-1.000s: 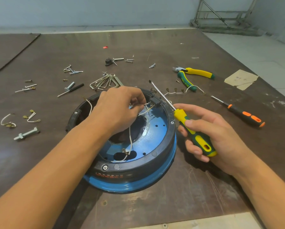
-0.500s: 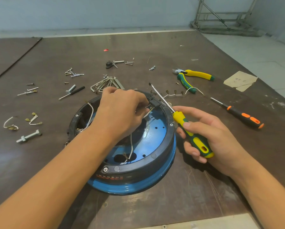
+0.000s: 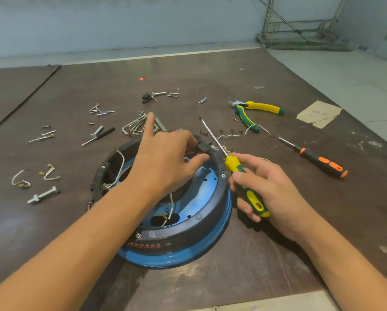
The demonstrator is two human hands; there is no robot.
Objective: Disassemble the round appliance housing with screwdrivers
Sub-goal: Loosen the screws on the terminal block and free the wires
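Left hand (image 3: pixel 165 162) reaches over the housing (image 3: pixel 188 239). Thumb and curled fingers pinch a small black block (image 3: pixel 203 147) at the far rim. Index finger sticks out straight, pointing away from me, and touches nothing.

Right hand (image 3: pixel 271 194) is wrapped round the yellow-green handle of a screwdriver (image 3: pixel 246 187), just beside the housing's right edge. Shaft slants up and to the left, passes over the rim close to the block, and the tip is in the air beyond the rim. Whether the shaft touches the rim I cannot tell.

Housing sits at mid tabletop (image 3: pixel 277 254): a black ring on a blue shell, open side up, tilted a little toward me. White wires (image 3: pixel 171 205) run inside it, and one ends at an oval hole in the blue floor.

Elsewhere on the tabletop:
- orange screwdriver (image 3: pixel 322 163), right of the housing, well apart from my hand
- pliers (image 3: pixel 255 113) with yellow and green grips, far right, jaws parted
- hex keys (image 3: pixel 135 129) in a bunch, just past the housing
- loose screws (image 3: pixel 100 111) scattered far left
- bolt (image 3: pixel 44 195) with a nut, near left
- short wire pieces (image 3: pixel 21 180) with brass terminals, left
- cardboard scrap (image 3: pixel 318 113) at the right edge
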